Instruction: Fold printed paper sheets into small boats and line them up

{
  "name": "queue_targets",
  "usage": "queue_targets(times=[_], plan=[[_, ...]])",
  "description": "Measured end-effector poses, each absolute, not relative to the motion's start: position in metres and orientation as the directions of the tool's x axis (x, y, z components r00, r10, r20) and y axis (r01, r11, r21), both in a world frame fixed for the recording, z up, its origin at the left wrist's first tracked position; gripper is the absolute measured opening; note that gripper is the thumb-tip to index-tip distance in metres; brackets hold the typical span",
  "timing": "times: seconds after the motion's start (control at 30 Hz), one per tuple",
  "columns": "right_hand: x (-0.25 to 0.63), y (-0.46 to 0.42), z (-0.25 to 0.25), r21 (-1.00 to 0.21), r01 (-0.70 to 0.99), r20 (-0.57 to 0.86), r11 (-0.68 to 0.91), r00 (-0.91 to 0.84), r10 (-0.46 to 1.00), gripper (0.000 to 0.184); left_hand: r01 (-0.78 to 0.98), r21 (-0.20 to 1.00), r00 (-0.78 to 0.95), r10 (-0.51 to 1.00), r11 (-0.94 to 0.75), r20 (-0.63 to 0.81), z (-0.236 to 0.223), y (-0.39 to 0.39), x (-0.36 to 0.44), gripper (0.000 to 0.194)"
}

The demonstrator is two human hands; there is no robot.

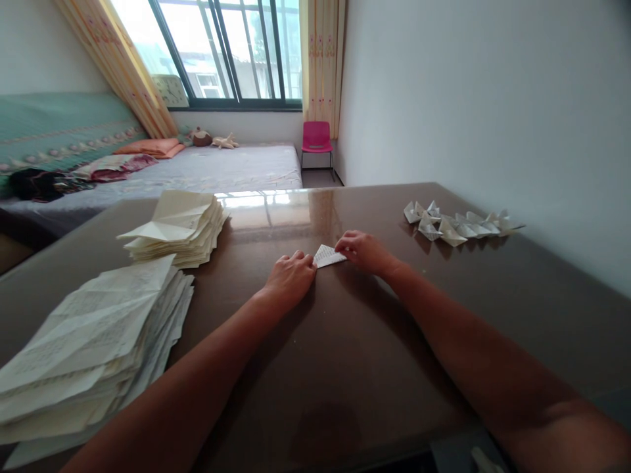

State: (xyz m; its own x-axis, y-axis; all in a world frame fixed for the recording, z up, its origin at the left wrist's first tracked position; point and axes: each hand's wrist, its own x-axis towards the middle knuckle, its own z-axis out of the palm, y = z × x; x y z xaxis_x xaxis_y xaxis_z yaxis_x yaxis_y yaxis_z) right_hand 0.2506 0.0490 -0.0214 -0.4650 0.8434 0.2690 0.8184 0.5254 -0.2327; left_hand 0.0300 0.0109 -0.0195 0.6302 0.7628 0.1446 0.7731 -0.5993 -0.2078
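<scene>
A small folded paper (329, 256), roughly triangular and printed with text, rests on the brown tabletop between my hands. My left hand (292, 276) has its fingers curled together at the paper's left corner. At the right end, my right hand (363, 251) pinches the paper's edge between thumb and fingers. Several folded paper boats (451, 228) stand in a cluster at the table's far right. To the left lie a stack of printed sheets with creases (98, 328) and, behind it, a stack of cream-coloured sheets (180, 223).
The glossy brown table (315, 368) reaches toward a bed (246, 164) with pillows and soft toys. A pink chair (316, 136) stands beyond the table, below the window. A white wall (493, 98) runs along the right side.
</scene>
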Motion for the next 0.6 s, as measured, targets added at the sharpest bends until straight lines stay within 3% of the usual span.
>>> queue_targets(times=[0.07, 0.13, 0.33, 0.47, 0.6], plan=[[0.244, 0.047, -0.024, -0.265, 0.682, 0.276, 0.682, -0.624, 0.731, 0.021, 0.774, -0.207, 0.629, 0.764, -0.599, 0.143, -0.020, 0.011, 0.031, 0.022], [0.243, 0.048, -0.027, -0.313, 0.602, 0.258, 0.735, -0.691, 0.676, 0.023, 0.779, -0.199, 0.623, 0.769, -0.595, 0.139, -0.019, 0.010, 0.032, 0.021], [0.265, 0.062, -0.029, -0.428, 0.618, 0.164, 0.659, -0.664, 0.729, 0.023, 0.795, -0.189, 0.602, 0.790, -0.576, 0.121, -0.017, 0.010, 0.035, 0.024], [0.277, 0.066, -0.025, -0.405, 0.655, 0.113, 0.639, -0.657, 0.745, 0.024, 0.803, -0.190, 0.589, 0.800, -0.565, 0.109, -0.017, 0.010, 0.035, 0.022], [0.283, 0.062, -0.016, -0.296, 0.748, 0.055, 0.593, -0.607, 0.793, 0.026, 0.806, -0.178, 0.585, 0.805, -0.564, 0.100, -0.015, 0.010, 0.034, 0.020]])
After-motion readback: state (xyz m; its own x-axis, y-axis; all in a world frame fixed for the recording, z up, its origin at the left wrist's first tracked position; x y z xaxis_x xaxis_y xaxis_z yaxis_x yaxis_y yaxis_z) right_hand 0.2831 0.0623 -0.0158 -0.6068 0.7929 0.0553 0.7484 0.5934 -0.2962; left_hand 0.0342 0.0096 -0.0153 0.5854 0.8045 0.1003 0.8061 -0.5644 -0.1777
